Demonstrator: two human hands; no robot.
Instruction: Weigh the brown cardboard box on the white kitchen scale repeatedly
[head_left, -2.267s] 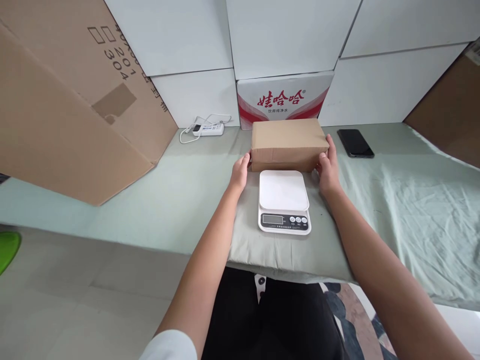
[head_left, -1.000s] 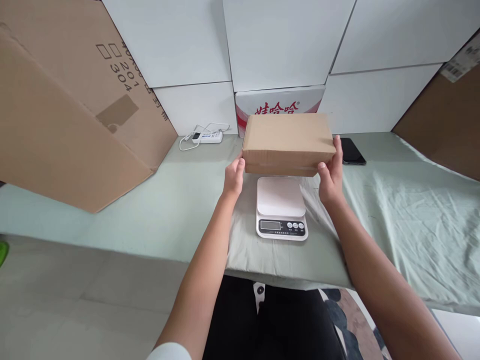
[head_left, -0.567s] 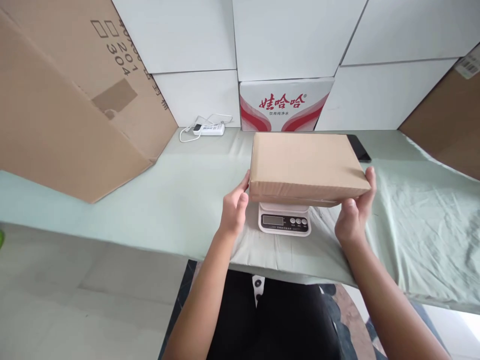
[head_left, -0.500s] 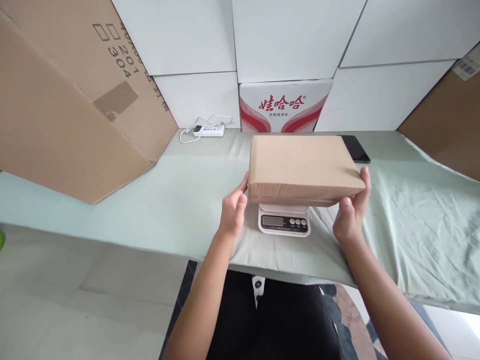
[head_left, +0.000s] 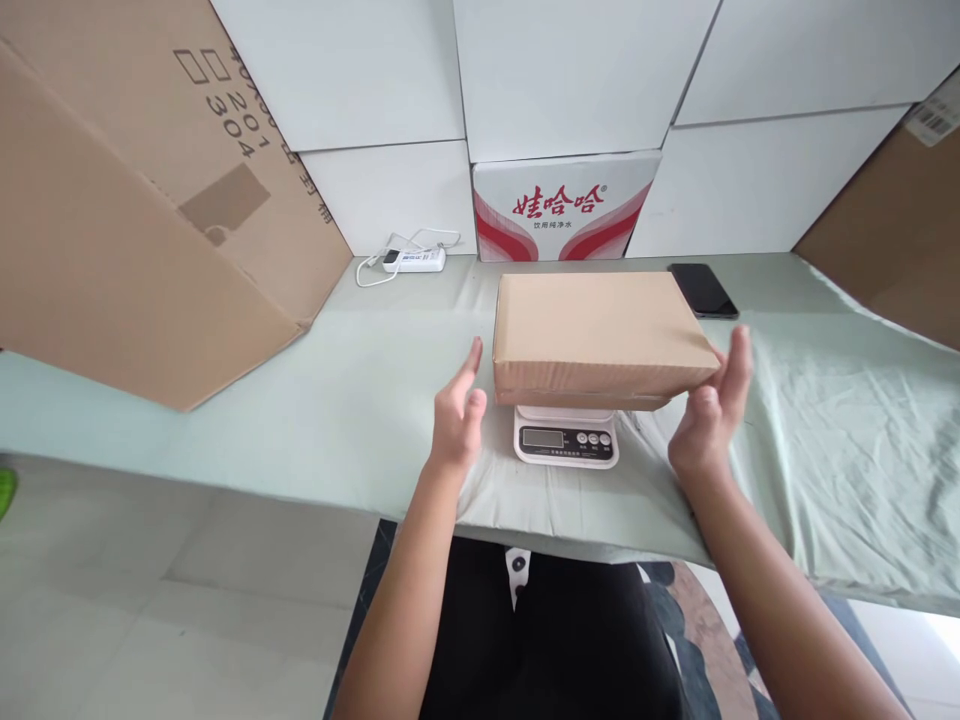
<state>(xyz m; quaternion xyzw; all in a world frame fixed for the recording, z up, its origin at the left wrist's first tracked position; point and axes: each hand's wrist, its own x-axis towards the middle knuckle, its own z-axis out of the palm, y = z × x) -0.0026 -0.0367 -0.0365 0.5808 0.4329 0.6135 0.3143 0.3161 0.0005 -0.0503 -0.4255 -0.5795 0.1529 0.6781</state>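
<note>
A closed brown cardboard box point(head_left: 600, 320) rests on a white digital kitchen scale point(head_left: 566, 458). The box covers the scale's platform, while the scale's display and buttons stick out in front. My left hand point(head_left: 459, 415) is open just left of the box, with a small gap between them. At the box's front right corner is my right hand point(head_left: 709, 415), its fingers stretched out. Some of its fingers are partly hidden behind that corner, and I cannot tell whether they still touch it.
Behind the box lies a black phone point(head_left: 703, 290). A white power strip point(head_left: 414, 260) with a cable sits at the back left. Large cardboard panels point(head_left: 150, 230) flank the cloth-covered table point(head_left: 360, 400). White boxes point(head_left: 390, 200) and a red-printed carton point(head_left: 562, 208) form the back wall.
My left hand has come off the box's left side and moved slightly left. My right hand's fingers have straightened and loosened at the right corner. The box has settled slightly, still over the scale.
</note>
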